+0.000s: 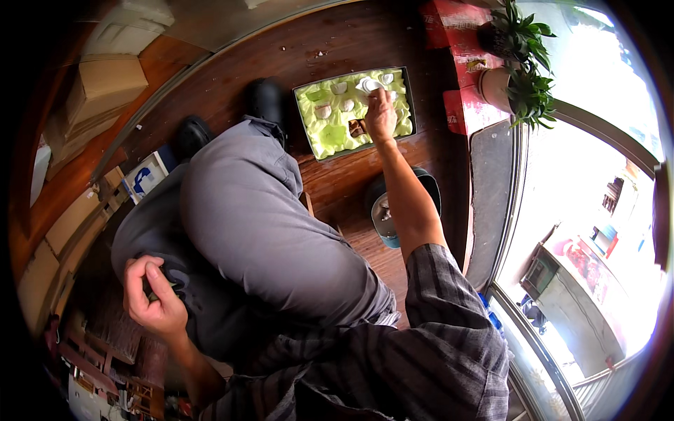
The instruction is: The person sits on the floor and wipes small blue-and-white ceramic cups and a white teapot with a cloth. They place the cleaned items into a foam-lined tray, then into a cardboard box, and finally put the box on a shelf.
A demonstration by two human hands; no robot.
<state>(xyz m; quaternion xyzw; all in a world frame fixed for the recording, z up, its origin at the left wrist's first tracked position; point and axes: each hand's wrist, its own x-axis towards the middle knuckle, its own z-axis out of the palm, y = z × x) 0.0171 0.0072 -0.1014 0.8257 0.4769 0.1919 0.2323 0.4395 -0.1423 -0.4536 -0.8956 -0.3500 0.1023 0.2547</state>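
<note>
A shallow box (412, 113) lined with shiny yellow-green satin cloth (334, 136) lies on the dark wooden floor. Several small white cups, one of them a cup (347, 105) near the middle, sit in hollows of the cloth. My right hand (382, 113) reaches over the box, its fingertips at a white porcelain vessel (370, 84) near the far edge; whether they grip it is hard to tell. A brown object (357, 128) lies in the lining beside that hand. Above my knee, my left hand (155, 300) is curled, palm up, with something small and green partly hidden behind its fingers.
A teal bin (390, 241) with scraps inside stands under my right forearm. Red cartons (474, 100) and potted plants (495, 89) line the right side by the window. Cardboard boxes (108, 84) are stacked at the left. A small white-and-blue box (145, 176) is near my shoe.
</note>
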